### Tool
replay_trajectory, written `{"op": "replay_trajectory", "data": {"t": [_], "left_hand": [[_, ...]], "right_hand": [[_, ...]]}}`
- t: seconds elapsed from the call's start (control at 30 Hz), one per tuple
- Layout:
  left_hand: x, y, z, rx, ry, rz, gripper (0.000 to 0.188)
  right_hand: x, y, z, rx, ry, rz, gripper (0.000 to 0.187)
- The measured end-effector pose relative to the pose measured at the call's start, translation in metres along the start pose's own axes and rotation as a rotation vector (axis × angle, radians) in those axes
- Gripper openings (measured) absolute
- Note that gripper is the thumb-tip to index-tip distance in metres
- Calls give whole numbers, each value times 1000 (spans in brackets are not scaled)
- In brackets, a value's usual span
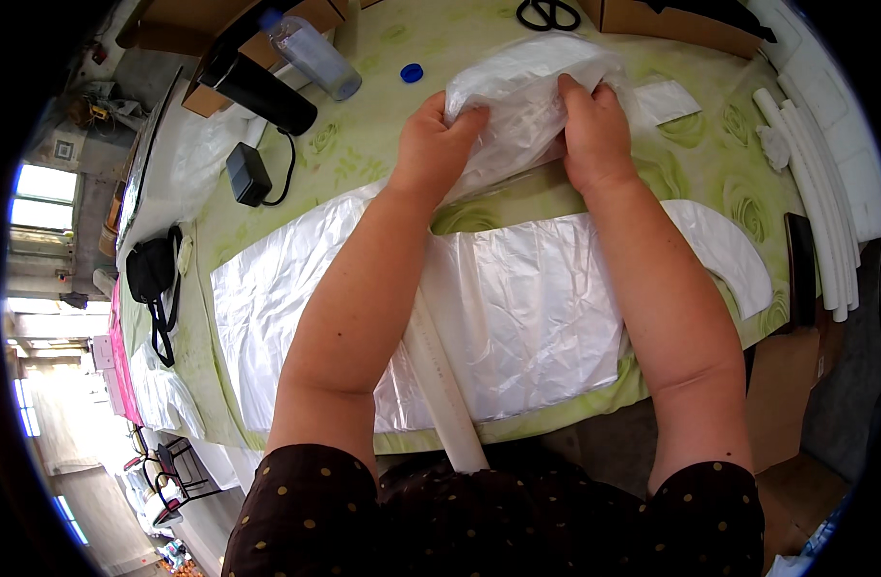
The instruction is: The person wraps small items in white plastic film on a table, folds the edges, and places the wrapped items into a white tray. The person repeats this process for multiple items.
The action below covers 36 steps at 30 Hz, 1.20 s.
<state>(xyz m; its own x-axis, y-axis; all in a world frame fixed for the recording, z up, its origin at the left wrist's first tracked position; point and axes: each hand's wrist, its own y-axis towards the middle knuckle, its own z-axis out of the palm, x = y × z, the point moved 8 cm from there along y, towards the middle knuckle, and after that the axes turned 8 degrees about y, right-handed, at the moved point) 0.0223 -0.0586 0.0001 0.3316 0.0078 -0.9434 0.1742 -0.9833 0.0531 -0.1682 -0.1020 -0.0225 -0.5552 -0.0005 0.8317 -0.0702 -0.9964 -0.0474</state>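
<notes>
My left hand (437,142) and my right hand (595,135) both pinch a bunched, see-through plastic bag (522,72) over the far middle of the table. The thumbs lie on top of its crumpled film; most other fingertips are hidden in or behind it. Nearer to me, below my forearms, flat shiny white plastic film (527,308) is spread out. A white tube (440,389) runs across this film toward my body, its far end hidden behind my left forearm. A curved white film piece (715,250) lies right of my right forearm.
On the green flowered tablecloth (364,154) are a black tumbler (260,93), a clear bottle (311,55), a blue cap (412,73), a black adapter (248,174) and black-handled scissors (548,12). White rolls (814,192) line the right edge. A black pouch (153,269) is at left.
</notes>
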Motion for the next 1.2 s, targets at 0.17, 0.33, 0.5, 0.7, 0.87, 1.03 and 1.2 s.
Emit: {"op": "replay_trajectory", "data": {"t": [0.17, 0.33, 0.5, 0.7, 0.87, 1.03, 1.2], "left_hand": [[-2, -2, 0, -6, -60, 8, 27], [-1, -3, 0, 3, -117, -9, 31], [-10, -8, 8, 82, 7, 4, 31], [2, -4, 9, 126, -17, -46, 32], [0, -2, 2, 26, -77, 6, 27], [1, -3, 3, 31, -218, -28, 29], [-13, -9, 7, 90, -15, -20, 33]], "right_hand": [[5, -16, 25, 288, 40, 23, 56], [4, -24, 35, 421, -248, -31, 63], [2, -16, 24, 274, -285, -17, 59], [-4, 8, -11, -72, -43, 31, 54], [2, 3, 11, 180, 116, 42, 55], [7, -27, 43, 543, -181, -88, 57], [9, -26, 42, 536, -312, -130, 54]]}}
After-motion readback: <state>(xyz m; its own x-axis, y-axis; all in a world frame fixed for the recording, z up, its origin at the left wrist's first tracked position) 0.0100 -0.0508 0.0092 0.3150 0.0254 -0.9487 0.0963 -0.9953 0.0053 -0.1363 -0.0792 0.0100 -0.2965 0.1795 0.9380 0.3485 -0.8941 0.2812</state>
